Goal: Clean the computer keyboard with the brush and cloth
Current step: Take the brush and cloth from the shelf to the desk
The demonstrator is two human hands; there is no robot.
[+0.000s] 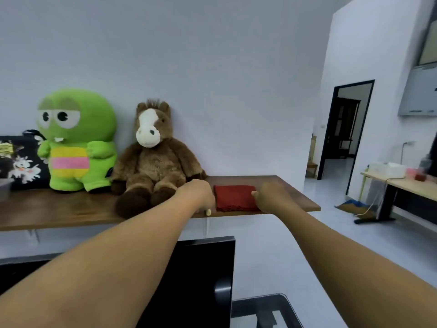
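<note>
Head view. The folded red cloth (234, 197) lies flat near the right end of the wooden shelf (71, 209), beside the brown horse plush (153, 162). The right hand (270, 197) is at the cloth's right edge with its thumb touching it. Blur hides whether its fingers pinch the cloth. The left hand (198, 194) is at the cloth's left edge, fingers curled over a pale handle end, judged to be the brush (208, 212). Both tools are stored together, hence the two-handed reach. The keyboard is not visible. The patterned bag (21, 159) at left hides its contents.
</note>
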